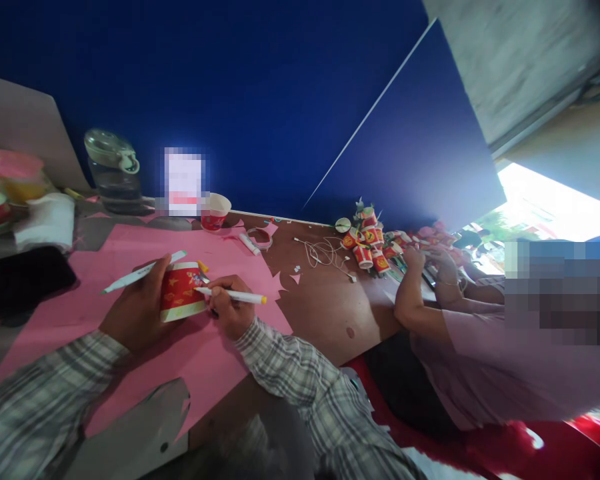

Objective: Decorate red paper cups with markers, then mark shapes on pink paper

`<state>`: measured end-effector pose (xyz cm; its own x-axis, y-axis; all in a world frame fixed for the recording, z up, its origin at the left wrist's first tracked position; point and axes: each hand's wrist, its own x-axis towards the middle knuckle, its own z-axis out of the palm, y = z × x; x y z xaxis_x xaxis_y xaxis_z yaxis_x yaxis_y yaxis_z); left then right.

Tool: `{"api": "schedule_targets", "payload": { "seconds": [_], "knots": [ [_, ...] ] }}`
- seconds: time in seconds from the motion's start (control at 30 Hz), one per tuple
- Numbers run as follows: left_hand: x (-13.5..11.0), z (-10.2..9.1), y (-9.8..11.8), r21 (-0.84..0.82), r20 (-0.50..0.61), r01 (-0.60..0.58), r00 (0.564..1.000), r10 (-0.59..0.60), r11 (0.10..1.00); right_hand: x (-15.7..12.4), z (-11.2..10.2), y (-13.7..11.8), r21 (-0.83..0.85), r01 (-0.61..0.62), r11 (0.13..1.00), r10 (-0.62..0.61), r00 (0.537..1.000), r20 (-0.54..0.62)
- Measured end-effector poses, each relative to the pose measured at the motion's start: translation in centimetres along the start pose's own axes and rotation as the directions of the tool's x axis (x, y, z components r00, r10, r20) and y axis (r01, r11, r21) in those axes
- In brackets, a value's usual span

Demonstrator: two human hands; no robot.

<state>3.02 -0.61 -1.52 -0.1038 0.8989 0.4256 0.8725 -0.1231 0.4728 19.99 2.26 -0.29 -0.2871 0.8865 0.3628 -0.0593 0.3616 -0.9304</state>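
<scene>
In my left hand [137, 310] is a red paper cup [183, 291] with yellow and white patterns, tilted on its side above pink paper [220, 257]. A white marker with green ends [143, 272] is also held there, sticking out between thumb and fingers. My right hand [234, 310] grips a white marker with a yellow end [240, 296], and its tip is at the printed side of the cup. Just past the cup's edge shows a small yellow piece [203, 267], perhaps a marker cap. My left fingers behind the cup are mostly hidden.
Behind are a clear water bottle [113, 173], another paper cup [215, 212], a white tube [249, 244] and a tape roll [259, 239]. A dark phone [25, 283] lies left. White cable [325, 253] and stacked red cups [373, 237] lie right, near another person [480, 347].
</scene>
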Motion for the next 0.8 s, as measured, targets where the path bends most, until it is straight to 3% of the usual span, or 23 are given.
{"api": "schedule_targets", "payload": {
  "seconds": [0.8],
  "knots": [
    [-0.10, -0.08, 0.20, 0.005, -0.008, 0.006, 1.000, -0.006, 1.000, 0.22, 0.02, -0.20, -0.098, -0.012, 0.995, 0.011, 1.000, -0.010]
  ]
}}
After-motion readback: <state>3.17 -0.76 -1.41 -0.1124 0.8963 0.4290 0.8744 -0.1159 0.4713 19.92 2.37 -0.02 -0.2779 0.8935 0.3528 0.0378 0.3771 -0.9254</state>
